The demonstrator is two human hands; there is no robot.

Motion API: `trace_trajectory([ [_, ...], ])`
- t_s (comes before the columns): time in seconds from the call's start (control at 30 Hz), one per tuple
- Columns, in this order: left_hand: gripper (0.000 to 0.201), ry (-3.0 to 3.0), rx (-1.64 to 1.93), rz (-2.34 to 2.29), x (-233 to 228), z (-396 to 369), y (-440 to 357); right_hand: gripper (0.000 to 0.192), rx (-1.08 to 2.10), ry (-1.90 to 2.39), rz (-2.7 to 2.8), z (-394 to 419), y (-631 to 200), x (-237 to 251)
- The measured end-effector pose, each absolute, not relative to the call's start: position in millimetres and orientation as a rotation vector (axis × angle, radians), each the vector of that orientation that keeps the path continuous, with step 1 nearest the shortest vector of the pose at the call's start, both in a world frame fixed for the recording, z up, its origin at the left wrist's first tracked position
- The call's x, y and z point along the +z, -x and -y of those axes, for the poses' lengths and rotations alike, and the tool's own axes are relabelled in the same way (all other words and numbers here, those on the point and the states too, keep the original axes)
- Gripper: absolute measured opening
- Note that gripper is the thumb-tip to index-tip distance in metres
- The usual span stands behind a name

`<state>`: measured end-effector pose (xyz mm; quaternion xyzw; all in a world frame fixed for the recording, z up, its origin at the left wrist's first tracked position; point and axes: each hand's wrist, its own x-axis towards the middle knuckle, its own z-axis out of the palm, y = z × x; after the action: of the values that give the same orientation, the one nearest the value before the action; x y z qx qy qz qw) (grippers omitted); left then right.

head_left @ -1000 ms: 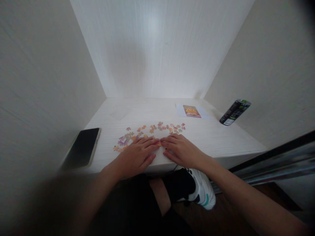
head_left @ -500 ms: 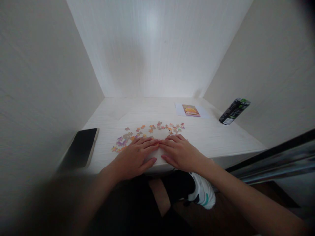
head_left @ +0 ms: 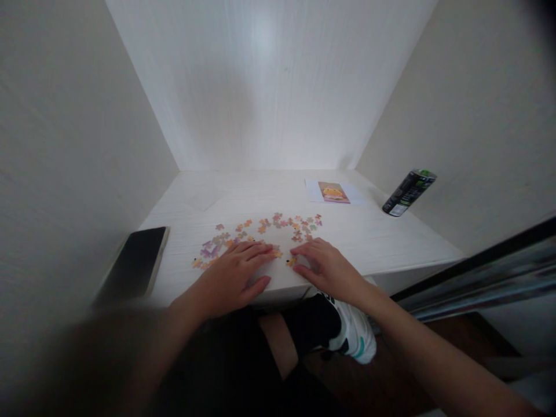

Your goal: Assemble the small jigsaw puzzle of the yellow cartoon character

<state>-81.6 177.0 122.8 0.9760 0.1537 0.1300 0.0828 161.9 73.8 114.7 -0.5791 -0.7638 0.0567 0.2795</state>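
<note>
My left hand (head_left: 237, 272) lies over the near pieces with its fingers stretched out and the thumb apart. Its fingertips touch an orange puzzle piece (head_left: 277, 253). My right hand (head_left: 324, 263) has its thumb and forefinger bent around a small yellow puzzle piece (head_left: 290, 262) with a dark spot, resting at the tabletop. Several loose jigsaw pieces (head_left: 278, 219) form a rough arc beyond my hands. Purple pieces (head_left: 211, 250) lie left of my left hand, and some pieces are hidden under it.
A picture card (head_left: 333, 192) lies on white paper at the back right. A dark can (head_left: 408, 193) stands right of it, a phone (head_left: 138, 263) lies at the left edge. Side walls enclose the white tabletop (head_left: 256, 194); my legs are below its front edge.
My right hand has moved right, away from my left fingertips, and its thumb and forefinger are now at the yellow puzzle piece. My left hand stays nearly in place. The view has shifted slightly.
</note>
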Motion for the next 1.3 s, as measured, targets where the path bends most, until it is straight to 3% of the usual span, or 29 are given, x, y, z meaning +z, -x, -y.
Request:
trace_trajectory([
  [0.13, 0.045, -2.919, 0.388, -0.457, 121.0, -178.6, 82.1, 0.018, 0.193, 1.543, 2.009, -80.9, -153.6, 114.1],
  [0.8, 0.050, -2.948, 0.389, -0.449, 119.9, -179.3, 82.7, 0.018, 0.105, 1.465, 2.091, -94.7, -142.5, 111.3],
  [1.07, 0.051, -2.942, 0.408, -0.450, 120.4, -177.7, 83.2, 0.024, -0.105, 1.489, 2.280, -82.3, -140.7, 119.3],
  [1.3, 0.051, -2.940, 0.416, -0.463, 119.8, -178.0, 83.0, 0.044, -0.251, 1.622, 2.417, -65.5, -133.1, 117.4],
])
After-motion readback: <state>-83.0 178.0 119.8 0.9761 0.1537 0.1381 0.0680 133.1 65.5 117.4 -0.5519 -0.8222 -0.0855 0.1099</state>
